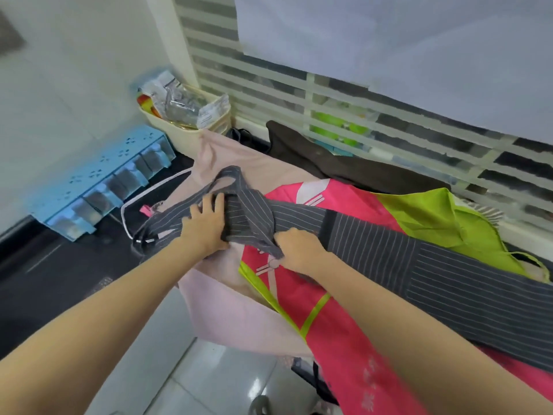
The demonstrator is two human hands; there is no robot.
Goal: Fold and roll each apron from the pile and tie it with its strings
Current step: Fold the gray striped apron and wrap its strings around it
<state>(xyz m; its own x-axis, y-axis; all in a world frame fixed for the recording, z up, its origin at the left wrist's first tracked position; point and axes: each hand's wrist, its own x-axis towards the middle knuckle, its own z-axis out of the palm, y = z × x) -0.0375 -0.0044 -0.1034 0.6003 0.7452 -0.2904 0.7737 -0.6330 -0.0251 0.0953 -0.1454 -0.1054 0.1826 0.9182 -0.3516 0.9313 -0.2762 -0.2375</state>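
- Grey pinstriped apron (374,250), folded into a long band, lies across the pile from the middle of the view towards 4 o'clock.
- The left hand (206,224), just left of centre, presses flat on the band's bunched end, fingers spread and straight.
- The right hand (299,247), at centre, pinches a fold of the grey cloth at its near edge, fingers curled.
- The grey straps (167,217) trail off towards 9 o'clock, over the black counter (45,283).
- Under the band lie a pink apron (344,339) at 6 o'clock, a pale pink one (233,319) to its left, and a lime green one (443,223) at 3 o'clock.
- A blue rack (104,181) sits at 9 o'clock against the wall.
- A cream basket (179,130) of packets stands at 11 o'clock.
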